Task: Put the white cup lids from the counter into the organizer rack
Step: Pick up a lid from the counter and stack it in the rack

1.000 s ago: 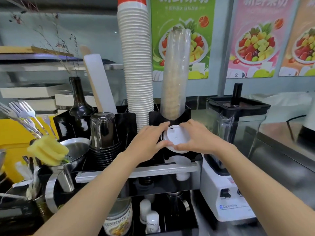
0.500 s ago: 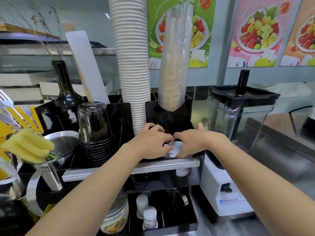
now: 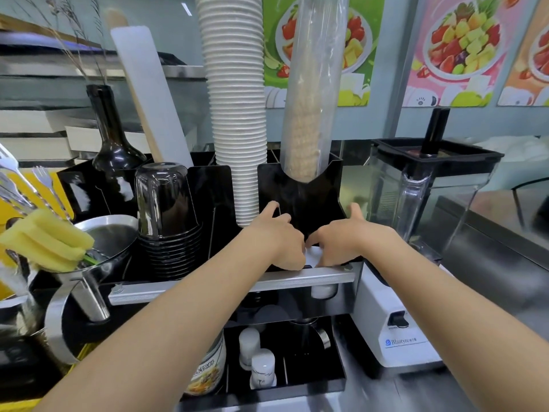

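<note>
Both hands reach into the front right compartment of the black organizer rack (image 3: 298, 191). My left hand (image 3: 276, 239) and my right hand (image 3: 341, 236) press from either side on a stack of white cup lids (image 3: 313, 253), of which only a small white patch shows between the fingers. The stack sits low inside the compartment, just behind the rack's metal front rail (image 3: 237, 288). More white lids (image 3: 323, 290) show below the rail.
A tall stack of white paper cups (image 3: 234, 99) and a sleeve of clear cups (image 3: 312, 93) stand in the rack's rear slots. Black cups (image 3: 166, 215) sit to the left, a blender (image 3: 416, 233) to the right. A metal funnel (image 3: 98, 248) and yellow sponge (image 3: 44, 242) are at far left.
The hands went from holding the lids up in front of the rack to lowering them down into the front right compartment. The camera moved closer.
</note>
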Available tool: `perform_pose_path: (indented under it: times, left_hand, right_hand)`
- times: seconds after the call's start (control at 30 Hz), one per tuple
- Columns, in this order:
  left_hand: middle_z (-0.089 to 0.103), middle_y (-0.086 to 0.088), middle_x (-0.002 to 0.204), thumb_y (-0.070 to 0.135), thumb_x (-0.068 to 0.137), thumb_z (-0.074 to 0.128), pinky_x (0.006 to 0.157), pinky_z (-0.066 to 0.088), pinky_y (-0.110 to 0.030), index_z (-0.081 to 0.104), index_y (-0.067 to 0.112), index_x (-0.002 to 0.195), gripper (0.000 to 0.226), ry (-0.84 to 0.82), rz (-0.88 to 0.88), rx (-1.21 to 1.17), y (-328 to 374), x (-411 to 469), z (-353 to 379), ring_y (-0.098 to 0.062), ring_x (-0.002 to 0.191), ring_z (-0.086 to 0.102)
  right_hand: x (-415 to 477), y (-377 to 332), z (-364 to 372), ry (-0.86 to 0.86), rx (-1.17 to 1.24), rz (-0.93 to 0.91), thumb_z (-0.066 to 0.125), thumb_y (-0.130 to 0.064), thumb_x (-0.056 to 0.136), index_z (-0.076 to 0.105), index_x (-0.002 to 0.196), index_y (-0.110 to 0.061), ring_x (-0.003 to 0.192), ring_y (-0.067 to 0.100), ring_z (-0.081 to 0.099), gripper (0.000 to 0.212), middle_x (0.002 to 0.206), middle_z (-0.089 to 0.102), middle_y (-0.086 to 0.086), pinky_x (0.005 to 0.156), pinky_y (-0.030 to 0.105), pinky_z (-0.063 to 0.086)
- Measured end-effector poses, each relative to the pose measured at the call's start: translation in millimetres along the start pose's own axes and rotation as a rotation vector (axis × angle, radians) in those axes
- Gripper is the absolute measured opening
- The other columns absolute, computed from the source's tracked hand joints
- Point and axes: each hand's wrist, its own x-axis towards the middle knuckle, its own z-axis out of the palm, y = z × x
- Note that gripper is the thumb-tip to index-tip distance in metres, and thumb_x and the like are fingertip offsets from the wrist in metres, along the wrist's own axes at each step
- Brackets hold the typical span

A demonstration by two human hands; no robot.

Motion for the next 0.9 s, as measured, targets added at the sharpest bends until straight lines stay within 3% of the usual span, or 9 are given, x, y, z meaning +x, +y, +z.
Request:
perform_pose_path:
  times: [0.13,0.27,0.33,0.5,0.6,0.77,0.9]
  left_hand:
    - [0.056,-0.002,0.124,0.024,0.086,0.033,0.115,0.005,-0.042,0.058,0.029,0.115,0.039,0.035,0.011,-0.115,-4,-1,6,-0.02,0.126,0.027]
    - [0.056,0.003,0.121,0.027,0.085,0.033,0.109,0.016,-0.038,0.06,0.034,0.107,0.035,0.077,0.024,-0.157,-6,0,9,-0.018,0.117,0.031]
    - [0.058,0.004,0.118,0.028,0.085,0.033,0.107,0.018,-0.037,0.06,0.035,0.106,0.035,0.088,0.027,-0.161,-6,1,11,-0.016,0.109,0.031]
    - [0.054,0.001,0.11,0.034,0.075,0.031,0.102,0.028,-0.039,0.057,0.041,0.105,0.041,0.063,-0.021,-0.193,-8,5,14,-0.026,0.11,0.036]
    - [0.055,0.001,0.11,0.028,0.08,0.034,0.098,0.026,-0.034,0.056,0.038,0.111,0.039,0.062,-0.011,-0.174,-5,4,9,-0.018,0.104,0.032]
    - [0.054,0.0,0.112,0.033,0.082,0.033,0.098,0.029,-0.037,0.057,0.039,0.108,0.036,0.046,-0.019,-0.176,-7,5,12,-0.025,0.11,0.037]
    - [0.056,-0.002,0.124,0.03,0.086,0.034,0.106,0.024,-0.039,0.057,0.032,0.115,0.036,0.134,0.016,-0.142,-6,2,14,-0.021,0.118,0.036]
  right_hand:
    - [1,1,1,0.009,0.02,-0.006,0.05,-0.03,0.085,0.042,0.131,-0.04,0.095,0.02,0.05,0.048,0.089,0.063,-0.008,0.104,0.056,0.001]
    - [-2,2,0,0.03,0.047,-0.026,0.05,-0.036,0.085,0.046,0.128,-0.037,0.1,0.021,0.053,0.043,0.103,0.067,-0.001,0.102,0.054,0.008]
    - [-3,1,0,0.036,0.039,-0.025,0.05,-0.037,0.086,0.049,0.126,-0.035,0.095,0.021,0.053,0.04,0.097,0.067,0.0,0.101,0.052,0.011]
    - [-5,-1,0,0.057,0.017,-0.007,0.047,-0.031,0.086,0.049,0.123,-0.04,0.084,0.02,0.052,0.038,0.067,0.054,-0.006,0.099,0.051,0.012]
    - [-6,-2,0,0.064,0.005,-0.003,0.048,-0.031,0.087,0.05,0.123,-0.04,0.085,0.02,0.053,0.037,0.062,0.05,-0.007,0.1,0.05,0.011]
    - [-6,-2,1,0.062,0.024,-0.012,0.05,-0.035,0.087,0.045,0.129,-0.04,0.088,0.019,0.051,0.043,0.068,0.055,-0.009,0.104,0.051,0.008]
    - [-15,2,0,0.117,0.13,-0.037,0.05,-0.054,0.084,0.037,0.134,-0.038,0.111,0.018,0.05,0.054,0.093,0.062,-0.011,0.104,0.048,0.01]
